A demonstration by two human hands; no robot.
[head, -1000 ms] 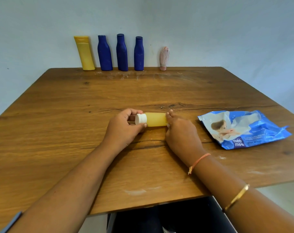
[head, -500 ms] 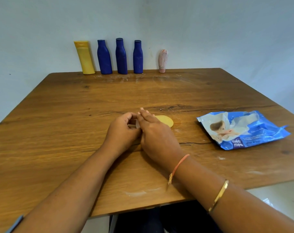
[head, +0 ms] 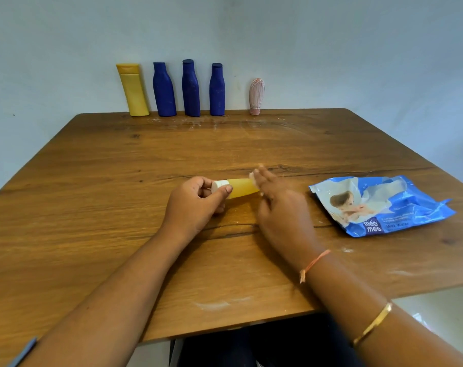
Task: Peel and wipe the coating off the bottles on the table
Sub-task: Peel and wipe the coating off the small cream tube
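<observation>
Holds small yellow bottle (head: 242, 188) flat on table (head: 119, 234), left of wipes pack (head: 383, 205) | pinches white cap (head: 219, 184) with left hand (head: 196, 205) | slides right hand (head: 280, 205) back from cap end to bottom end; blurred, grip hard to tell, white scrap (head: 252, 176) at its tip | looks like wiping; more rubbing likely.

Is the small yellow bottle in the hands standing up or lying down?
Lying down. The small yellow bottle runs sideways, its white cap toward the left hand that grips it.
</observation>
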